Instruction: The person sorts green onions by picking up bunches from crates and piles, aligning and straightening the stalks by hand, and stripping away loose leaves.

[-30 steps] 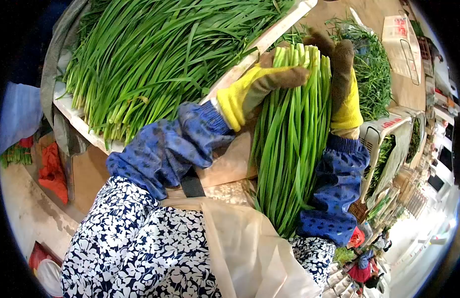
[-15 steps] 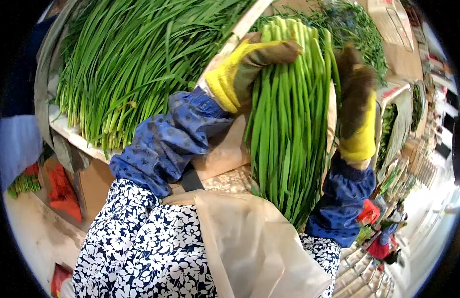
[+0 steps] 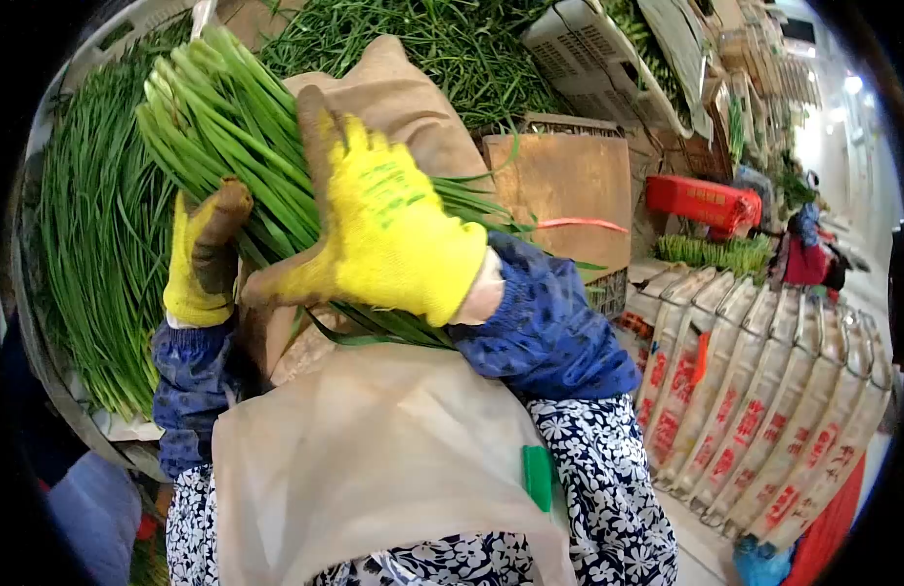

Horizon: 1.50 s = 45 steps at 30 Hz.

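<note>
A thick bunch of long green stalks point(image 3: 242, 127) lies slantwise across my lap, pale cut ends at the upper left. My left hand point(image 3: 206, 249), in a yellow glove with a dirty brown palm, is curled at the lower left side of the bunch, thumb against the stalks. Over the bunch is my right hand point(image 3: 374, 220), in the same kind of glove, back up, with thumb and fingers spread around the stalks. Its fingertips are partly hidden. Leaf ends stick out right of my right wrist. Beside my left hand is a large pile of green leaves point(image 3: 100, 234).
A brown cloth-like cover point(image 3: 398, 93) and loose greens point(image 3: 422, 39) lie beyond the bunch. Ahead on the right are a cardboard piece point(image 3: 559, 190), a white crate point(image 3: 608, 63), a red bag point(image 3: 701, 202) and a row of white crates point(image 3: 755, 400). People are in the far background.
The view has turned right. The bunch has tilted, its cut ends now at upper left. My right hand has come from beside the bunch to lie over it; my left has lowered along its side.
</note>
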Tool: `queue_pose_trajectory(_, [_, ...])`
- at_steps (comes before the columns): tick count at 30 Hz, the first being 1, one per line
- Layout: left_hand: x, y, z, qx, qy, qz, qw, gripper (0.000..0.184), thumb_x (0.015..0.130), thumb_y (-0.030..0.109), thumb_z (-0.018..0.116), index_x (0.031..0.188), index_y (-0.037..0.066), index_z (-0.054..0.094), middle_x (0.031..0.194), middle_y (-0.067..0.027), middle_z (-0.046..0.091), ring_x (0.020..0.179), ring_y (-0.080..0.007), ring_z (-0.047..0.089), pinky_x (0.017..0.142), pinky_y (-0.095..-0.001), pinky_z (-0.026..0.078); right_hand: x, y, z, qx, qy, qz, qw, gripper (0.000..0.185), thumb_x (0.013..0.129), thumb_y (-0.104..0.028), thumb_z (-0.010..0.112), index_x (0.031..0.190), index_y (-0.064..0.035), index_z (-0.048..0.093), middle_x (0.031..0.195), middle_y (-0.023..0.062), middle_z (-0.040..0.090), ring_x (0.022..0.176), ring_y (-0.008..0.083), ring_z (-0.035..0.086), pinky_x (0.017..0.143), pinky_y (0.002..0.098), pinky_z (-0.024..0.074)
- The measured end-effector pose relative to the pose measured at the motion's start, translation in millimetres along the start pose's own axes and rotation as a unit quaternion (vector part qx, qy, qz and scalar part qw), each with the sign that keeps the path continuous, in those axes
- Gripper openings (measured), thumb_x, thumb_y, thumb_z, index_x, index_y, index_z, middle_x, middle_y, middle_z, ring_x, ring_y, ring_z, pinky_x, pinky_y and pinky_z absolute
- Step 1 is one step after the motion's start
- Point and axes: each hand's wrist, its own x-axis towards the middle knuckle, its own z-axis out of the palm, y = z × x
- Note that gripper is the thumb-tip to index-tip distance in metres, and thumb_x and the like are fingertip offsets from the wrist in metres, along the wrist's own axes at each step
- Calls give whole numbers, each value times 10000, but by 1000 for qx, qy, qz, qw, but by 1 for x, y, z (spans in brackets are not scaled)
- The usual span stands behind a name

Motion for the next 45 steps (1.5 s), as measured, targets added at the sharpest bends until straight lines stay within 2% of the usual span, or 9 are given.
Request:
queue_pose_trajectory(5, [5,45,48,52,-7,123,991,308,894,171,671,1148,-1,647,1153,-92,646,1077,-188,618,956,-337,490,-10,2,-8,39,93,-34,994,1327,515,-463,877,1456,108,135,1289,356,428,1173,494,464,969,483,423])
queue_pose_trajectory(8, [9,75,87,80,-38,209,974,299,885,158,672,1136,-3,657,1147,-105,655,1076,-195,623,945,-341,497,5,-10,-28,31,257,-159,953,1264,487,-461,874,1420,109,241,1360,347,356,1146,471,472,958,507,424])
queue_pose_trajectory(16, [38,105,228,136,-240,262,925,328,874,168,677,1151,-7,647,1118,-103,666,1046,-201,631,926,-343,506,-28,-6,-135,116,325,-167,924,1126,514,-343,829,1415,76,300,1337,290,408,1158,401,486,963,446,433])
queue_pose_trajectory(27, [48,20,360,88,-436,105,890,370,860,181,685,1172,-11,633,1079,-100,682,1005,-210,642,900,-345,517,-154,33,-197,121,414,-30,902,989,586,-143,755,1448,26,300,1338,211,458,1178,315,504,992,381,431])
queue_pose_trajectory(37, [27,-183,406,-168,-382,-144,897,409,847,194,692,1191,-15,621,1044,-97,697,968,-217,653,876,-347,527,-249,151,-183,55,412,232,880,915,651,40,688,1478,-21,300,1339,139,503,1195,237,521,1018,322,429])
queue_pose_trajectory(39, [34,-211,399,-120,-366,-190,903,417,844,196,693,1195,-16,618,1037,-96,699,960,-219,655,871,-347,529,-257,198,-143,104,390,301,864,945,632,56,696,1481,-10,286,1353,153,491,1222,246,507,1035,319,419])
queue_pose_trajectory(41, [67,-230,380,36,-374,-240,895,419,801,165,746,1179,15,642,993,-86,702,944,-189,647,857,-322,518,-256,243,-108,165,404,288,852,874,677,42,680,1464,-10,303,1278,130,531,1073,220,577,900,318,495])
queue_pose_trajectory(42, [95,-240,367,39,-371,-247,895,419,801,165,746,1179,15,642,993,-86,702,944,-189,647,857,-322,518,-255,259,-103,19,343,383,858,979,642,-113,750,1474,35,256,1374,256,459,1276,340,473,1065,365,399])
queue_pose_trajectory(45, [156,-234,322,549,-422,43,720,551,780,357,725,1205,28,606,1094,-180,646,971,-332,639,867,-410,512,-248,306,-75,-174,290,356,871,943,645,-9,726,1476,-7,281,1277,164,536,1106,253,570,936,332,473])
